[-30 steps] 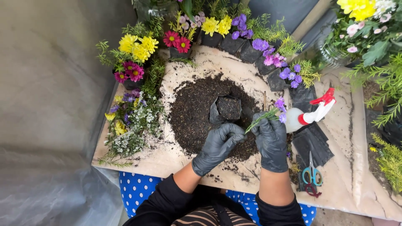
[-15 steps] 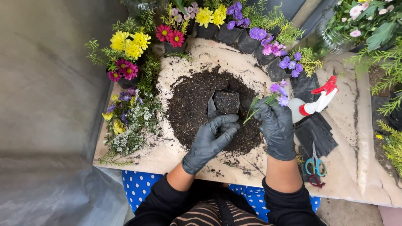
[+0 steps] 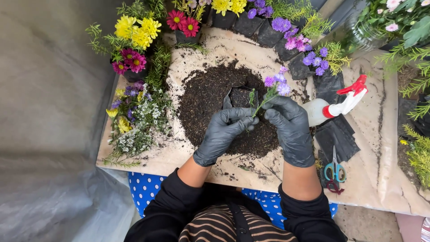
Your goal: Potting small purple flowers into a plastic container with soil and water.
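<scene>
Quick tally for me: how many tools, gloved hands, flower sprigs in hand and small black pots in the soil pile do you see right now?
Spray bottle: 1
Scissors: 1
Gloved hands: 2, left hand and right hand
Purple flower sprig, pinched in the right hand: 1
Small black pot in the soil pile: 1
Total: 6

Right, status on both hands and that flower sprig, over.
Left hand and right hand gloved, fingers pinching the purple flower sprig. Sprig above small black grow bag in the soil pile. Spray bottle right of it, apart.
</scene>
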